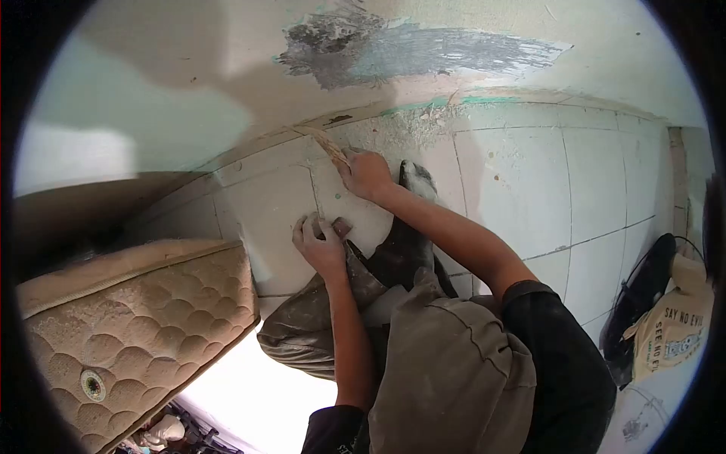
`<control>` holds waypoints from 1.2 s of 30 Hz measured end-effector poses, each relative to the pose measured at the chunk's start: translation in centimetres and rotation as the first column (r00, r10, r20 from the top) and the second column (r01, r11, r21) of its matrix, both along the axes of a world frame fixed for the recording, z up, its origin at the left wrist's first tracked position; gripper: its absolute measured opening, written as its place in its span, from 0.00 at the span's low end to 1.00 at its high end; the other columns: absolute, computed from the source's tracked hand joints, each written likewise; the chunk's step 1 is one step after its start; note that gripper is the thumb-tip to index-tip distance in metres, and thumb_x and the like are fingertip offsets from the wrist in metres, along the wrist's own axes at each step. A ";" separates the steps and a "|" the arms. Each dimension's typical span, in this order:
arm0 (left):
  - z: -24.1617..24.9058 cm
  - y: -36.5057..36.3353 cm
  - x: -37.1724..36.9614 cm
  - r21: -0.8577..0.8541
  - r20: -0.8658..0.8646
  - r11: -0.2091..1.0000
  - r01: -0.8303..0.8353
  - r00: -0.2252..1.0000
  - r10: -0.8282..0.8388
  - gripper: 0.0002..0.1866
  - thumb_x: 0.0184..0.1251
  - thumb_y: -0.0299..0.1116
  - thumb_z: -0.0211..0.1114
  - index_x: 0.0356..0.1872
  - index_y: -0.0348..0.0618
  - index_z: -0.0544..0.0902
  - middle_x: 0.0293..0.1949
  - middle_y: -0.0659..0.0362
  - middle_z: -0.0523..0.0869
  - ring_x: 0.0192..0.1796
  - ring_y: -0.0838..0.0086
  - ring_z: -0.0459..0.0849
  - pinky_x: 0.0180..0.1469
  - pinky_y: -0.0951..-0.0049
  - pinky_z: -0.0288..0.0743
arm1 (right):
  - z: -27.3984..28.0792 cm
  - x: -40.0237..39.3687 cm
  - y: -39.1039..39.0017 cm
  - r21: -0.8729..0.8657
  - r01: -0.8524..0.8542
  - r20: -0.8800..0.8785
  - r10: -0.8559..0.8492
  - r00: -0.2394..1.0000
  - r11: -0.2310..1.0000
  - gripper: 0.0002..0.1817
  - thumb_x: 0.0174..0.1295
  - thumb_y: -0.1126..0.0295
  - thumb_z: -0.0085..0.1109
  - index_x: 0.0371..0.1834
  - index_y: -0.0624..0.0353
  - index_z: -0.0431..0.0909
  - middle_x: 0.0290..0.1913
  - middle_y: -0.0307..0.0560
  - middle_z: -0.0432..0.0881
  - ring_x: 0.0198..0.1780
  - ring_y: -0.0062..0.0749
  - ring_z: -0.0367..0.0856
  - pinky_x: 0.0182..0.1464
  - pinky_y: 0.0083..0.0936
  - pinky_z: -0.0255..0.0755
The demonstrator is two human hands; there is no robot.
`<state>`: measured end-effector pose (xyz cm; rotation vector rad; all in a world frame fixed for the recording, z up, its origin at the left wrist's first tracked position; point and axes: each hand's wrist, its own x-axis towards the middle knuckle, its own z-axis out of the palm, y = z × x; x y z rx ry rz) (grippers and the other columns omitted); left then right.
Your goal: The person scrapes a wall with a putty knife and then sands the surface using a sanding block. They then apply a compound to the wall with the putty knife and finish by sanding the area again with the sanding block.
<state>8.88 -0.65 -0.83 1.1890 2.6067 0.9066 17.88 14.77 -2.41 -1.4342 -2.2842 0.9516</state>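
Note:
My right hand is wrapped round a thin, light brown strip, maybe wood or a brush. The strip's far end points at the joint where the tiled floor meets the wall. Lower and to the left, my left hand has its fingers curled at a small brown block. White dust and crumbs lie along the foot of the wall. A rough grey patch marks the wall above them.
A quilted brown mattress stands at the left. My dusty foot rests on the tiles beside my right forearm. At the far right lie a black bag and a tan printed cloth.

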 end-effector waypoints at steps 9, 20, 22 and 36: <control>0.2 0.2 0.1 0.001 -0.027 1.000 0.001 1.000 -0.001 0.15 0.61 0.31 0.61 0.48 0.36 0.81 0.52 0.46 0.78 0.58 0.52 0.73 0.62 0.56 0.66 | -0.4 0.0 0.1 -0.025 0.025 -0.091 -0.027 0.995 0.999 0.19 0.66 0.56 0.49 0.37 0.64 0.77 0.30 0.61 0.81 0.34 0.59 0.81 0.40 0.49 0.74; -0.1 0.1 0.0 -0.004 -0.028 1.000 0.010 1.000 -0.010 0.14 0.60 0.30 0.62 0.47 0.35 0.82 0.52 0.46 0.78 0.58 0.52 0.73 0.62 0.56 0.65 | -0.5 -0.1 0.0 -0.020 0.023 -0.059 -0.024 0.998 1.000 0.25 0.66 0.52 0.47 0.29 0.65 0.82 0.30 0.61 0.82 0.35 0.55 0.83 0.40 0.46 0.76; -0.2 0.1 -0.1 -0.002 -0.041 1.000 0.013 0.999 -0.013 0.15 0.61 0.30 0.62 0.47 0.35 0.81 0.52 0.46 0.77 0.58 0.52 0.73 0.62 0.56 0.65 | -1.1 -0.3 0.1 -0.017 0.009 -0.037 -0.010 0.999 1.000 0.25 0.66 0.53 0.47 0.28 0.65 0.82 0.30 0.61 0.82 0.35 0.55 0.83 0.40 0.46 0.76; -0.1 0.0 -0.1 0.002 0.006 1.000 -0.008 1.000 0.008 0.13 0.62 0.31 0.61 0.45 0.35 0.82 0.53 0.45 0.77 0.58 0.52 0.72 0.62 0.57 0.65 | -0.2 -0.3 -0.2 0.034 -0.003 -0.079 0.006 0.997 0.999 0.23 0.67 0.54 0.47 0.31 0.66 0.80 0.31 0.61 0.82 0.34 0.57 0.81 0.40 0.48 0.75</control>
